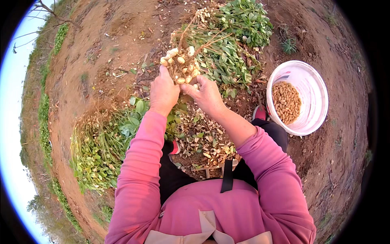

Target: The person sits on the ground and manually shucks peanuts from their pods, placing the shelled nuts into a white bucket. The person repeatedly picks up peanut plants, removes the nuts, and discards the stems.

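An uprooted peanut plant with a cluster of pale pods (184,67) is raised in front of me, its thin brown roots pointing away. My left hand (164,93) grips the plant from the left, thumb against the pods. On the right side, the thumb and fingers of my right hand (207,94) close around pods at the cluster's lower edge; exactly which pods they pinch is hidden. Green leaves of the held plant show below my hands. A white plastic bucket (310,100), part filled with picked peanuts (286,102), stands to my right.
Peanut plants with leafy tops (231,58) lie on the soil ahead. Another pile of plants (97,152) lies at my left. Between my feet are scattered pods and dry leaves (210,137). My pink shoe (259,113) is close to the bucket. Bare brown soil (115,33) surrounds everything.
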Action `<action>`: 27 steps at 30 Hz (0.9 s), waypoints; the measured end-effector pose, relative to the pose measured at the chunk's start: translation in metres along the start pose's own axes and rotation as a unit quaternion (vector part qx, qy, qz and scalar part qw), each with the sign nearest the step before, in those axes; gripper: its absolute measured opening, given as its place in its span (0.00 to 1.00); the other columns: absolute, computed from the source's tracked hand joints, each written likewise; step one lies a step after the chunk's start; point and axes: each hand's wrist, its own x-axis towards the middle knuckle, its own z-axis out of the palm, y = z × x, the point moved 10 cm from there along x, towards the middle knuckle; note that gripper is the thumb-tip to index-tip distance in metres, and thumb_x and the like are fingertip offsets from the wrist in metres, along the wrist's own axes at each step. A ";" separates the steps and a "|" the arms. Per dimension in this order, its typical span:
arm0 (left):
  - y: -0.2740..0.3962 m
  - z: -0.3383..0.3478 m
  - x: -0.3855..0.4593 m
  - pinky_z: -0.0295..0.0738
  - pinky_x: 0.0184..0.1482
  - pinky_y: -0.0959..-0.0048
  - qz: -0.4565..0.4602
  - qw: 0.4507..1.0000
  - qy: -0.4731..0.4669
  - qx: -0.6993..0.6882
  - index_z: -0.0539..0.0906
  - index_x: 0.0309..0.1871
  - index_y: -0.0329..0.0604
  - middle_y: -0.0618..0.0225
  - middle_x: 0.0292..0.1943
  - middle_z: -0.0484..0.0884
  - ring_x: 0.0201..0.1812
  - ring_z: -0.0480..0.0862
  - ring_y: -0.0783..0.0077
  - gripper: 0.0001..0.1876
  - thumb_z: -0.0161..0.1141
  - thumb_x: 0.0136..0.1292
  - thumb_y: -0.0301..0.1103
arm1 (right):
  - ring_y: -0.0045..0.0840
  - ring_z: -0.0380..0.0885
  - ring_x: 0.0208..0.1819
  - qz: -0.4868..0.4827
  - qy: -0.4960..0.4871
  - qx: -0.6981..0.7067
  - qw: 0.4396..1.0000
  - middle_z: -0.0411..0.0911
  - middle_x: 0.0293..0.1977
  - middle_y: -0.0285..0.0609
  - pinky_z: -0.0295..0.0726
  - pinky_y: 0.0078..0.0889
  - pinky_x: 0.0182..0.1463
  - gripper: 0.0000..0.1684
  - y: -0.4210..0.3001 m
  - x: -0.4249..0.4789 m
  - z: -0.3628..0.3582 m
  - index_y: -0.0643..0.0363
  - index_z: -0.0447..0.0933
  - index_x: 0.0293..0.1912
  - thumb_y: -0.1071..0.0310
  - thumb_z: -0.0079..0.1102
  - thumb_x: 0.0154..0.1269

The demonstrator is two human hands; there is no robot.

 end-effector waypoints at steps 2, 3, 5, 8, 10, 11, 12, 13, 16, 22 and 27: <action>-0.002 -0.003 0.001 0.77 0.45 0.53 0.005 1.000 0.007 -0.007 0.66 0.52 0.31 0.42 0.35 0.82 0.41 0.82 0.41 0.29 0.69 0.52 0.33 | 0.36 0.77 0.23 -0.023 -0.058 -0.052 0.997 0.77 0.20 0.49 0.74 0.36 0.31 0.18 -0.012 -0.003 0.008 0.65 0.76 0.34 0.57 0.64 0.59; -0.006 -0.004 0.002 0.77 0.45 0.53 -0.002 1.000 0.008 -0.005 0.66 0.54 0.32 0.42 0.35 0.82 0.42 0.82 0.40 0.29 0.68 0.52 0.33 | 0.36 0.77 0.23 -0.035 -0.089 -0.077 0.992 0.76 0.20 0.49 0.74 0.36 0.30 0.17 -0.017 -0.007 0.014 0.65 0.76 0.34 0.58 0.63 0.59; -0.019 -0.002 0.009 0.76 0.45 0.52 -0.017 1.000 0.009 -0.001 0.67 0.57 0.32 0.41 0.36 0.82 0.42 0.81 0.39 0.30 0.67 0.54 0.34 | 0.32 0.74 0.21 -0.051 -0.185 -0.039 0.981 0.75 0.19 0.47 0.74 0.34 0.29 0.13 -0.027 -0.022 0.034 0.63 0.74 0.33 0.61 0.60 0.59; -0.054 0.005 0.023 0.76 0.44 0.55 -0.005 0.998 0.033 -0.044 0.69 0.54 0.32 0.42 0.37 0.82 0.43 0.81 0.40 0.27 0.67 0.53 0.32 | 0.29 0.72 0.19 -0.086 -0.280 -0.073 0.953 0.73 0.17 0.45 0.73 0.31 0.28 0.11 -0.047 -0.041 0.031 0.62 0.74 0.33 0.63 0.58 0.59; -0.069 0.001 0.031 0.77 0.44 0.62 -0.004 0.997 0.041 -0.070 0.72 0.51 0.34 0.50 0.38 0.84 0.41 0.84 0.51 0.23 0.67 0.53 0.30 | 0.28 0.71 0.18 -0.072 -0.275 -0.110 0.952 0.72 0.16 0.44 0.72 0.30 0.28 0.10 -0.045 -0.046 0.003 0.62 0.73 0.33 0.64 0.58 0.59; -0.071 0.001 0.033 0.77 0.45 0.61 0.012 0.991 0.027 -0.134 0.72 0.51 0.33 0.48 0.39 0.84 0.42 0.84 0.49 0.24 0.68 0.52 0.29 | 0.28 0.71 0.17 -0.055 -0.188 -0.158 0.968 0.71 0.16 0.43 0.72 0.30 0.27 0.08 -0.032 -0.036 -0.034 0.61 0.73 0.34 0.65 0.56 0.59; -0.069 0.004 0.035 0.77 0.46 0.61 0.030 0.980 0.010 -0.198 0.71 0.52 0.31 0.47 0.40 0.83 0.43 0.83 0.47 0.25 0.69 0.51 0.29 | 0.33 0.74 0.19 -0.020 -0.101 -0.229 0.968 0.74 0.18 0.45 0.74 0.33 0.28 0.07 -0.027 -0.027 -0.080 0.61 0.74 0.35 0.67 0.55 0.60; -0.069 0.004 0.036 0.76 0.47 0.60 0.046 0.964 -0.004 -0.260 0.71 0.52 0.30 0.45 0.41 0.82 0.44 0.82 0.45 0.27 0.70 0.50 0.29 | 0.39 0.77 0.23 -0.055 -0.001 -0.331 0.942 0.77 0.20 0.48 0.75 0.38 0.30 0.08 -0.022 -0.022 -0.129 0.62 0.73 0.35 0.66 0.55 0.61; -0.052 0.002 0.024 0.76 0.46 0.69 0.027 0.935 -0.061 -0.347 0.74 0.52 0.31 0.57 0.41 0.84 0.41 0.83 0.66 0.23 0.68 0.52 0.25 | 0.49 0.77 0.47 0.098 0.099 -0.542 0.829 0.77 0.43 0.59 0.75 0.44 0.49 0.23 0.051 -0.036 -0.257 0.61 0.71 0.52 0.59 0.58 0.60; -0.009 0.009 0.012 0.75 0.46 0.72 0.082 0.911 -0.075 -0.397 0.74 0.53 0.32 0.62 0.41 0.84 0.41 0.82 0.73 0.23 0.68 0.53 0.24 | 0.43 0.78 0.46 -0.078 0.028 -0.305 0.949 0.77 0.46 0.54 0.75 0.38 0.51 0.21 -0.012 -0.030 -0.151 0.63 0.74 0.51 0.61 0.60 0.62; 0.000 0.019 0.007 0.76 0.47 0.69 0.115 0.938 -0.021 -0.326 0.76 0.53 0.37 0.61 0.43 0.84 0.43 0.83 0.67 0.22 0.68 0.54 0.29 | 0.39 0.80 0.40 -0.117 -0.027 -0.184 0.976 0.79 0.40 0.48 0.77 0.38 0.45 0.21 -0.032 -0.024 -0.040 0.61 0.72 0.49 0.58 0.60 0.63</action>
